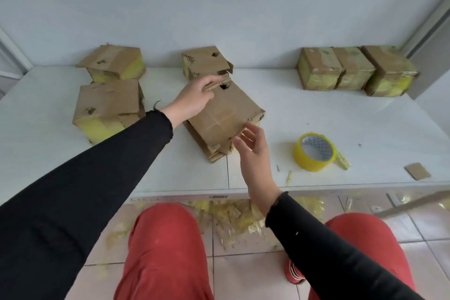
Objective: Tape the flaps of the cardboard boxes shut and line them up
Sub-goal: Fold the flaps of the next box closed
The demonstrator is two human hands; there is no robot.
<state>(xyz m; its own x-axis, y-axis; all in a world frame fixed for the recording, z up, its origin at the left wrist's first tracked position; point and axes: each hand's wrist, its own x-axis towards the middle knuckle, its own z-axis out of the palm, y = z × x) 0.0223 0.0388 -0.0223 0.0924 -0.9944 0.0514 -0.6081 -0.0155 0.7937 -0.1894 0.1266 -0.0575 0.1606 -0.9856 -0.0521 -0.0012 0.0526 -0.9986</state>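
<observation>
A white tabletop (316, 114) stands against a plain pale wall, with a tiled floor below it strewn with scraps of yellowish tape and cardboard around the seated person's red-trousered knees. Three boxes (353, 69) wrapped in yellow tape sit touching side by side at the far right of the tabletop, apparently finished and lined up. Three more boxes with loose flaps wait at the far left and centre: one at the back left (114, 62), one nearer at the left (107, 107), one at the back centre (204, 62). The box in hand (224, 114) lies tilted near the middle front, its flaps not yet taped. The left hand (194, 98) reaches over it and grips the far edge of a flap, fingers (214, 80) curled round the cardboard. The right hand (253, 146) hovers at the near corner with fingers spread and loosely bent, perhaps just touching the edge but gripping nothing. The roll of yellow tape (314, 152) stands on the tabletop just to the right, a loose tail trailing from it, and a small cardboard scrap (417, 171) lies near the right front edge. To do this step well, I would fold the flaps flat and square so their edges meet, hold them down with the left hand, then fetch the roll with the right and run the strip along the seam and down both sides, pressing it smooth.
</observation>
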